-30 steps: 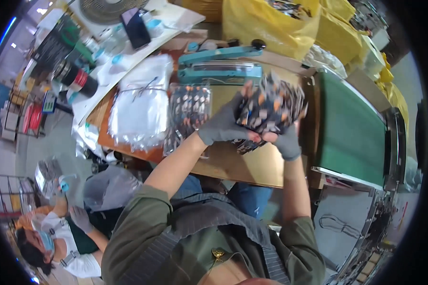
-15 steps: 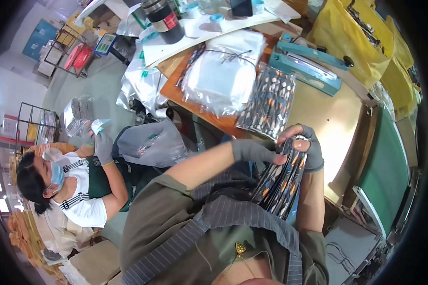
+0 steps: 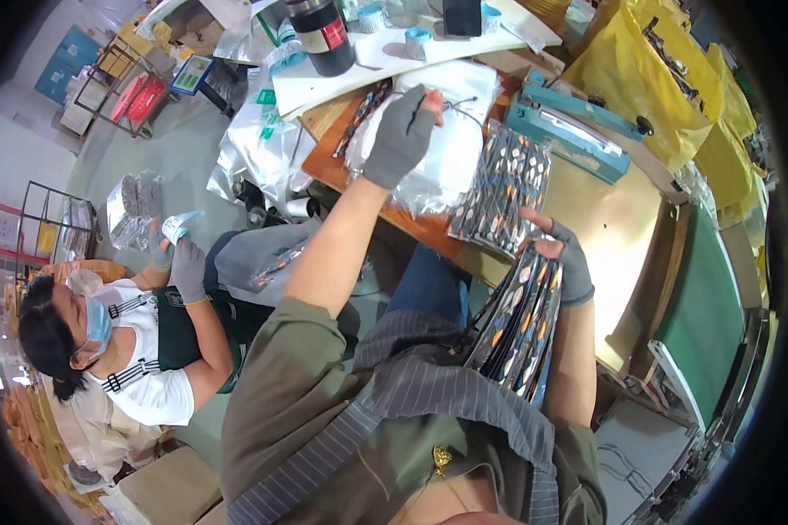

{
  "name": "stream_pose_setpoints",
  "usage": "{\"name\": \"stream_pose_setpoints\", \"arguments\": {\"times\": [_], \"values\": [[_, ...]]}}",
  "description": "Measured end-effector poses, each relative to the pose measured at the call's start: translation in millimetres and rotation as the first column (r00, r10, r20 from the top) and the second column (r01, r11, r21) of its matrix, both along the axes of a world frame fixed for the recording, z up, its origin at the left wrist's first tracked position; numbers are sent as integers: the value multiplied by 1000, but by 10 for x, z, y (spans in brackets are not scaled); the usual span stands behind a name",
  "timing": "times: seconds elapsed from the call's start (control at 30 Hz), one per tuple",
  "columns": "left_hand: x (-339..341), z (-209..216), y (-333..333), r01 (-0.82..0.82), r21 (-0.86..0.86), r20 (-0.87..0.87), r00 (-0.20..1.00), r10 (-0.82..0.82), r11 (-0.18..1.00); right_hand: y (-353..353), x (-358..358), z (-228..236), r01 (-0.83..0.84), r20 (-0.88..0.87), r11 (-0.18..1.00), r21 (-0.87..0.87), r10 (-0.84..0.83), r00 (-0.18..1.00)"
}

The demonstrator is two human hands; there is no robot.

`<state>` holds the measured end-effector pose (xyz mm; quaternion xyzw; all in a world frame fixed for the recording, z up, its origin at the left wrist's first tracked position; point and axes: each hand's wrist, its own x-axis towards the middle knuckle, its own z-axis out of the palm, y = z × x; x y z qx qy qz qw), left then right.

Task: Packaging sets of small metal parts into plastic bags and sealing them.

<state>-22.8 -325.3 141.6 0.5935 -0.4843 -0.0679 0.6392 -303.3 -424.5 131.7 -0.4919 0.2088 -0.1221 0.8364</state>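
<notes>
At the far left of the room, over a grey floor [image 3: 144, 144], one co-worker [image 3: 162, 398] is wearing a mask and holding a small blue-and-white object [image 3: 176, 229]. Rightward, a white board [image 3: 372, 77] is carrying one dark flask [image 3: 328, 48], one black phone [image 3: 462, 17] and at least three pale-blue rolls [image 3: 417, 44]. Below it, the left hand [image 3: 401, 140], gloved and curling, is covering part of one stack of clear plastic bags [image 3: 451, 166] on a brown wooden table [image 3: 324, 162]; whether it is gripping a bag, I cannot tell. One clear-wrapped patterned packet [image 3: 502, 188] is lying beside the stack. Nearer the person's body, one bundle of patterned strips [image 3: 524, 328], too overlapped to count, is hanging from the right hand [image 3: 571, 262], whose gloved fingers are clasping its top. One teal heat sealer [image 3: 573, 136] is standing behind, near a tan work surface [image 3: 617, 214]. Farther right, yellow sacks [image 3: 648, 83] are crowding the back, and one green panel [image 3: 709, 306] is flanking the surface.
</notes>
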Motion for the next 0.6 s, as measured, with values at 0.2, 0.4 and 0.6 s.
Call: {"name": "stream_pose_setpoints", "arguments": {"times": [0.2,0.4,0.6], "values": [[552,-996,-78,-321,427,420,898,129,845,25,-38,19,-21,-30,999,-44,20,999],[-489,50,-33,25,99,-449,893,22,995,8,-284,29,75,3,996,-44,-75,997],[-1903,-408,-217,-21,33,-4,1000,21,999,-76,-420,-180,193,-29,981,23,-192,981]]}}
